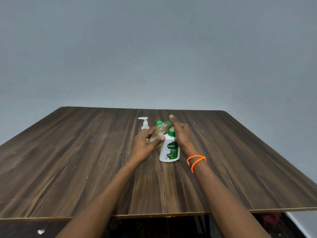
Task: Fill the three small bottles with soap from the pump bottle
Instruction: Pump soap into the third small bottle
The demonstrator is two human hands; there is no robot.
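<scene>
Head view: left hand [145, 145] fingers wrapped around a tilted, uncapped small clear bottle [158, 132], mouth toward the green pump of the white pump bottle [169, 149] standing mid-table [68, 160]; right hand [181, 133] flat, fingers extended, over the pump; two other small bottles [145, 124] toward the far edge.

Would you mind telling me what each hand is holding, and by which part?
The left hand grips the small clear bottle around its body. The right hand rests on the pump bottle's head, gripping nothing.
</scene>
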